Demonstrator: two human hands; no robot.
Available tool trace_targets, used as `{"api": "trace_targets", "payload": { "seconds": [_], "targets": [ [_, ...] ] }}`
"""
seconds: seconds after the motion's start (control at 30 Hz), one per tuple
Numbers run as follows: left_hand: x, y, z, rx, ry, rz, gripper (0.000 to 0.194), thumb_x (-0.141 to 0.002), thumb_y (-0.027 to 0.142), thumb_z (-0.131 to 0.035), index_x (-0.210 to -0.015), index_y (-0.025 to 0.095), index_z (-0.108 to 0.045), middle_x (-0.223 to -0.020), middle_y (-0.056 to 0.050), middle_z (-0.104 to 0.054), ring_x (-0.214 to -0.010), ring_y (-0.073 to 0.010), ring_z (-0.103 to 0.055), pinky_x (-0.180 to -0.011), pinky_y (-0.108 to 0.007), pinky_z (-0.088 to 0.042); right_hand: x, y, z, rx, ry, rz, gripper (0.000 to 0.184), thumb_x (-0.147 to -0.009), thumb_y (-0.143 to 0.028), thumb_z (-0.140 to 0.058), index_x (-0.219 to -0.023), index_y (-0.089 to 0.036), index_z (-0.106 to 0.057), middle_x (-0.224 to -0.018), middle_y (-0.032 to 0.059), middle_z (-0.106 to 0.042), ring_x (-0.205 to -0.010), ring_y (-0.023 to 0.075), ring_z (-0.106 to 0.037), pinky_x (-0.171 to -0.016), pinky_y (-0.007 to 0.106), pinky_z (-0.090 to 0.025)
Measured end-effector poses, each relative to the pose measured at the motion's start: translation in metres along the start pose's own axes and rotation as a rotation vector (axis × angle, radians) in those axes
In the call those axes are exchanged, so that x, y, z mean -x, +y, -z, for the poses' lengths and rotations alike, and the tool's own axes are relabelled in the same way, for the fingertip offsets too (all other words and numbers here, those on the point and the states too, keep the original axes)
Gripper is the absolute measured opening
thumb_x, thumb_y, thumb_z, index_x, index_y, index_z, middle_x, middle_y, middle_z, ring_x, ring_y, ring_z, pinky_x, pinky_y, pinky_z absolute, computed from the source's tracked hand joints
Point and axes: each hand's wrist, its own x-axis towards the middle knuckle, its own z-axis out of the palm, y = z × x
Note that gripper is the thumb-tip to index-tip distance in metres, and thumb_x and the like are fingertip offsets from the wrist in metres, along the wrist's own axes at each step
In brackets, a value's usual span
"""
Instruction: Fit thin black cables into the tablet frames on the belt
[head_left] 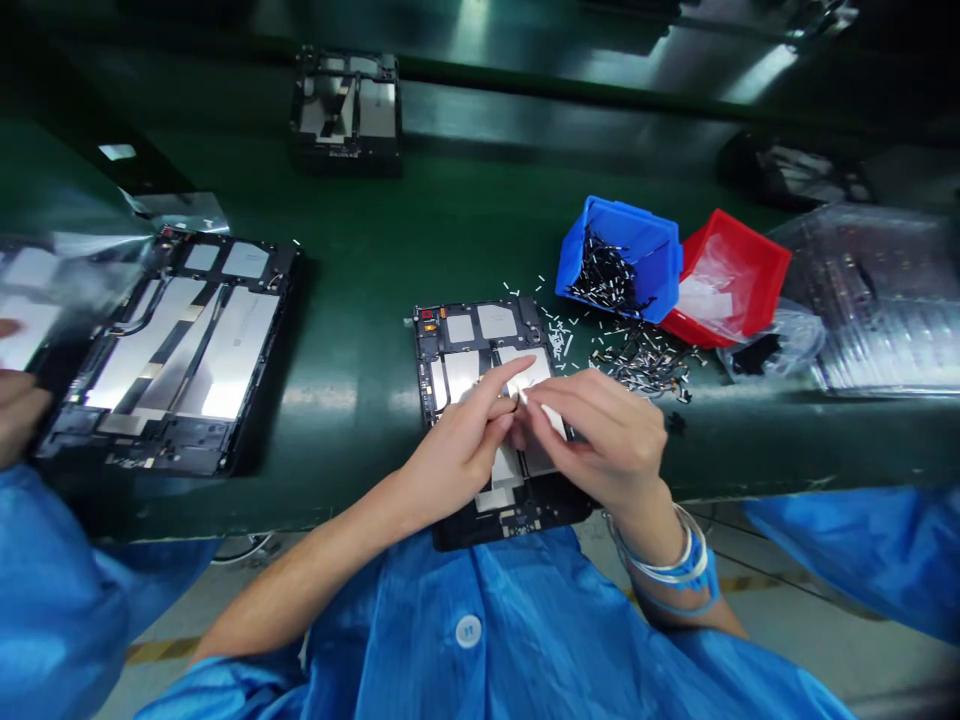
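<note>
**Two-handed pinch over a tablet frame (450,335)**

The frame lies flat on the green counter (360,270) just in front of the wearer, probably placed so both hands can work over it. The left hand (457,450) and right hand (600,440) meet above it, their fingers (559,395) pressed together, pinching a small white strip (521,398). A blue bin (619,260) and a red bin (724,280) sit just beyond, seemingly within easy reach, with loose parts (645,365) scattered beside them. A co-worker's hand (19,410) rests on a second frame (172,350).

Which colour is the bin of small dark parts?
The bin is blue; the head view shows it best.
</note>
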Motion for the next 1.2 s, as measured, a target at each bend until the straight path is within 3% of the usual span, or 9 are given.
{"api": "trace_targets", "payload": {
  "seconds": [0.17, 0.27, 0.43, 0.53, 0.63, 0.73, 0.87, 0.93, 1.2],
  "targets": [
    [0.000, 0.005, 0.004, 0.418, 0.059, -0.035, 0.055, -0.098, 0.027, -0.046, -0.148, 0.021, -0.026, -0.096, -0.009, -0.071, -0.073, -0.0153, -0.064, -0.051, -0.020, -0.047, -0.001, 0.029, 0.004, 0.402, 0.029, -0.225, 0.020, -0.085, -0.011, -0.053, -0.095, -0.018, -0.070, -0.087, 0.0063, -0.074, -0.074, 0.0200, -0.066, -0.062, 0.032, -0.049],
    [0.002, 0.010, 0.011, 0.542, 0.189, -0.151, 0.065, -0.097, 0.026, -0.050, -0.152, 0.025, -0.016, -0.094, -0.008, -0.072, -0.071, -0.0158, -0.067, -0.051, -0.021, -0.050, -0.016, 0.028, 0.010, 0.441, 0.028, -0.184, 0.017, -0.088, -0.017, -0.056, -0.093, -0.020, -0.071, -0.080, 0.0039, -0.073, -0.071, 0.0193, -0.065, -0.060, 0.031, -0.047],
    [0.014, 0.011, 0.020, 0.633, 0.279, -0.192, 0.080, -0.095, 0.030, -0.054, -0.154, 0.025, -0.001, -0.087, -0.006, -0.073, -0.065, -0.0146, -0.067, -0.049, -0.019, -0.049, -0.059, -0.006, 0.013, 0.269, 0.020, 0.200, 0.029, -0.087, -0.010, -0.056, -0.114, -0.018, -0.065, -0.087, 0.0066, -0.071, -0.075, 0.0167, -0.062, -0.062, 0.028, -0.048],
    [0.022, 0.009, 0.020, 0.691, 0.228, -0.148, 0.078, -0.094, 0.028, -0.055, -0.154, 0.022, -0.006, -0.078, -0.004, -0.071, -0.059, -0.0121, -0.063, -0.048, -0.016, -0.047, -0.074, -0.023, 0.003, 0.139, -0.003, 0.490, 0.019, -0.088, -0.012, -0.057, -0.102, -0.018, -0.067, -0.078, 0.0043, -0.069, -0.070, 0.0146, -0.058, -0.059, 0.027, -0.046],
    [0.032, 0.008, 0.022, 0.674, 0.190, -0.129, 0.077, -0.095, 0.028, -0.055, -0.155, 0.022, -0.006, -0.074, -0.003, -0.069, -0.057, -0.0118, -0.060, -0.047, -0.017, -0.046, -0.075, -0.030, -0.006, 0.051, -0.022, 0.558, 0.010, -0.088, -0.014, -0.059, -0.087, -0.018, -0.068, -0.074, 0.0038, -0.068, -0.068, 0.0144, -0.057, -0.057, 0.027, -0.045],
    [0.047, 0.005, 0.030, 0.434, 0.251, -0.159, 0.068, -0.096, 0.031, -0.051, -0.154, 0.024, -0.016, -0.094, -0.010, -0.072, -0.074, -0.0169, -0.066, -0.055, -0.022, -0.051, -0.066, -0.030, -0.010, -0.158, -0.029, 0.314, 0.012, -0.086, -0.012, -0.060, -0.083, -0.020, -0.069, -0.078, 0.0037, -0.071, -0.070, 0.0143, -0.061, -0.061, 0.028, -0.050],
    [0.071, -0.009, 0.044, -0.283, 0.536, -0.176, 0.043, -0.095, 0.018, -0.049, -0.137, 0.024, -0.048, -0.113, -0.010, -0.068, -0.097, -0.0192, -0.064, -0.077, -0.031, -0.054, -0.048, -0.028, -0.023, -0.570, -0.108, -0.424, 0.006, -0.078, -0.016, -0.069, -0.078, -0.022, -0.070, -0.072, 0.0005, -0.072, -0.063, 0.0136, -0.065, -0.056, 0.027, -0.053],
    [0.079, -0.018, 0.047, -0.612, 0.550, -0.206, 0.040, -0.092, 0.013, -0.049, -0.131, 0.021, -0.053, -0.116, -0.011, -0.067, -0.104, -0.0211, -0.062, -0.087, -0.036, -0.053, -0.040, -0.029, -0.034, -0.763, -0.203, -0.690, 0.007, -0.070, -0.021, -0.074, -0.074, -0.020, -0.069, -0.066, 0.0000, -0.070, -0.056, 0.0127, -0.063, -0.050, 0.026, -0.052],
    [0.084, -0.030, 0.047, -1.083, 0.296, -0.292, 0.037, -0.088, 0.005, -0.042, -0.122, 0.010, -0.056, -0.116, -0.015, -0.067, -0.107, -0.0251, -0.062, -0.082, -0.037, -0.053, -0.036, -0.031, -0.063, -0.888, -0.232, -0.936, 0.013, -0.064, -0.022, -0.075, -0.069, -0.017, -0.065, -0.058, -0.0025, -0.064, -0.050, 0.0084, -0.056, -0.049, 0.023, -0.047]
  ]
}}
